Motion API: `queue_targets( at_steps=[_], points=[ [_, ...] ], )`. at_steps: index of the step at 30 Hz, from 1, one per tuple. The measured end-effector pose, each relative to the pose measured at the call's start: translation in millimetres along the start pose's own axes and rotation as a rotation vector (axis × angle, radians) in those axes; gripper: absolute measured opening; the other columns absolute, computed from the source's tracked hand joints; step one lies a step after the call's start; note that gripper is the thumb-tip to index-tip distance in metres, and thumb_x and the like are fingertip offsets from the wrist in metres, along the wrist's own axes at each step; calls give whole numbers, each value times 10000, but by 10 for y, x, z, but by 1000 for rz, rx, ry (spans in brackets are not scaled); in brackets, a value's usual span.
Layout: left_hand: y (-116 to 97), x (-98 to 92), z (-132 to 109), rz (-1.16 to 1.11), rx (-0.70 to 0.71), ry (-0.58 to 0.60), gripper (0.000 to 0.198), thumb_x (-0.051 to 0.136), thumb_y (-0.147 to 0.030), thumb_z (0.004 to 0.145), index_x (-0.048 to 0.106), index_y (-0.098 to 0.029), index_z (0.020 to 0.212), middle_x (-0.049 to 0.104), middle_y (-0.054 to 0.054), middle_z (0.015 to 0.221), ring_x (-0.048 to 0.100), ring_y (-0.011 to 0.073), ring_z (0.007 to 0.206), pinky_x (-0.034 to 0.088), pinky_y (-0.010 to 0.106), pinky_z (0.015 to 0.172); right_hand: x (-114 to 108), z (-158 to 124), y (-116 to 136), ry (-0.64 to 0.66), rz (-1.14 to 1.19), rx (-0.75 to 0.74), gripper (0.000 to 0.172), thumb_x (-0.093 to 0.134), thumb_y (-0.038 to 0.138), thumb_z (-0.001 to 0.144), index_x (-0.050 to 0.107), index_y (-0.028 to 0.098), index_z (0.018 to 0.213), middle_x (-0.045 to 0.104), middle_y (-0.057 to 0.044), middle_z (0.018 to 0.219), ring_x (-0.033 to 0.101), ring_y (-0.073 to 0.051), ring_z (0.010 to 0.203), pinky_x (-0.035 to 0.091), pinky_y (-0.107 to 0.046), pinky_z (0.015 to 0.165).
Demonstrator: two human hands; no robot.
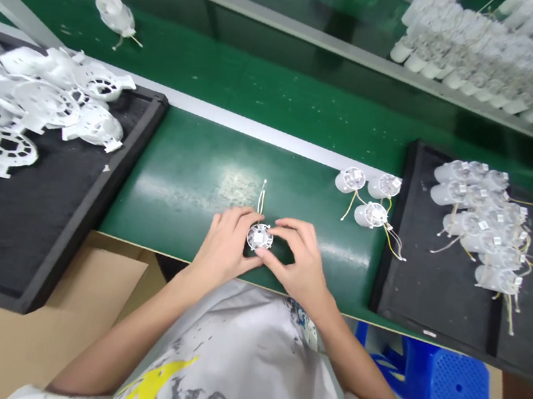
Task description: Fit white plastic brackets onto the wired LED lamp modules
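Note:
A small round white part with wires (259,237) stands at the front of the green bench (189,174), its pale square centre facing up. Two thin wires rise from its far side. My left hand (226,244) curls round its left edge, thumb and fingers on the rim. From the right, my right hand (301,259) closes on the same part with thumb and fingertips. The underside of the part is hidden from me. To the right, three similar white cylinders with wires (370,214) lie on the bench.
At the left, a black tray (68,222) bears a heap of white plastic housings (44,100). A black tray (415,284) at the right holds several wired cylinders. One white housing (115,14) lies behind the rail. A blue stool (459,390) stands below the bench.

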State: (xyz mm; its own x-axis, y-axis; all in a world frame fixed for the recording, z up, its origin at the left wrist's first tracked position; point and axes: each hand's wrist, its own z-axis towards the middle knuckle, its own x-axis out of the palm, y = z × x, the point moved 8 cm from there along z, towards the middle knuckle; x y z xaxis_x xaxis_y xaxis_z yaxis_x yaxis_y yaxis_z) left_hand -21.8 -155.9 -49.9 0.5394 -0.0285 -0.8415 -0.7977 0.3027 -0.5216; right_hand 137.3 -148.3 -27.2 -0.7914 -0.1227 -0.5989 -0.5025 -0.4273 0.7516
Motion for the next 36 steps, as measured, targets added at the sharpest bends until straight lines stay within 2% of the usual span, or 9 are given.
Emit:
queue_targets(
  at_steps=[5,16,18,20,23,25,27,30,36],
  points=[
    [61,40,60,-98,19,149,467,723,-394,970,564,-242,1382,668,92,1329,562,304,1260,387,452,1001,170,38,-72,73,92,72,278,744,350,980,700,272,1243,662,-87,1272,614,-254,1194,506,-473,1082],
    [13,-158,14,-26,42,142,621,691,-584,970,563,-287,1500,605,118,1460,524,314,1340,387,497,1086,242,146,-106,117,122,95,165,684,359,1018,811,294,1101,674,-69,1180,663,-239,1088,529,-420,988],
    [210,-466,-116,57,18,69,677,679,-602,969,512,-291,1547,558,123,1538,499,320,1399,373,503,1146,271,119,-130,65,101,88,179,666,366,1028,810,297,1110,679,-67,1168,667,-237,1068,527,-416,969],
    [690,-1085,-444,242,-164,-157,612,664,-561,989,535,-288,1521,524,130,1570,462,345,1445,337,539,1196,284,87,-146,1,76,87,191,650,384,1036,812,302,1096,690,-64,1147,666,-242,1055,521,-423,958],
    [1580,-2276,-1445,593,-643,-618,622,719,-519,942,572,-237,1476,388,190,1632,333,468,1512,267,673,1211,297,47,-145,-39,42,87,217,647,444,1027,815,308,1049,709,-62,1133,662,-268,1073,508,-455,968],
    [2122,-2734,-2067,632,-894,-650,815,776,-578,858,517,-177,1519,373,232,1602,350,519,1478,312,701,1186,309,42,-162,-17,25,106,243,647,492,1016,809,314,1046,714,-61,1144,663,-281,1088,509,-468,959],
    [2499,-2887,-2386,584,-951,-526,840,770,-564,840,505,-155,1525,352,236,1600,447,483,1430,400,622,1175,334,60,-183,47,5,126,270,637,537,1007,795,328,1069,712,-60,1172,657,-292,1106,520,-466,920],
    [2632,-2949,-2509,575,-896,-509,773,726,-511,853,525,-159,1511,389,205,1585,532,413,1386,429,522,1193,339,118,-152,133,-41,131,342,626,598,986,755,354,1189,693,-70,1247,634,-318,1128,539,-443,801],
    [2203,-2946,-2450,197,-891,-1017,846,698,-583,842,460,-165,1538,591,180,1444,599,355,1341,478,529,1172,107,185,514,-224,-1,-98,333,688,436,963,690,315,1273,673,-121,1224,665,-334,1048,552,-471,767]
  ],
)
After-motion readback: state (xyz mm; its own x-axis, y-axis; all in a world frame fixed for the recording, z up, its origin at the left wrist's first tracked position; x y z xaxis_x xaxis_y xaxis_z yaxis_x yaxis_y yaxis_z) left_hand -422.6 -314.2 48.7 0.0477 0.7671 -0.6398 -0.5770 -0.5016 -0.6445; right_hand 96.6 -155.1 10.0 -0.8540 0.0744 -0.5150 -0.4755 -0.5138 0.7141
